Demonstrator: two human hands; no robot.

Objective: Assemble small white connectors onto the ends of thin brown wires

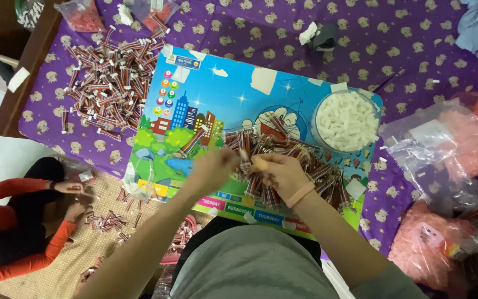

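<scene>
Centre of frame: left hand (212, 166) and right hand (283, 173) meet over a colourful cartoon board (206, 105), each grip pinched together on a small striped wire piece (245, 160) held between them, just above the loose heap of same pieces (289, 160) on the board. Right of the heap, a clear bowl of white plastic bits (345, 120); upper left, a second pile of striped pieces (109, 83) on the purple patterned cloth (394, 50). Lower left, another person in an orange sleeve (6, 191) sits on the floor; pink-filled plastic bags (443, 160) at right.

Pink-filled clear bags (460, 144) at right — two more (81, 15) top left.
</scene>
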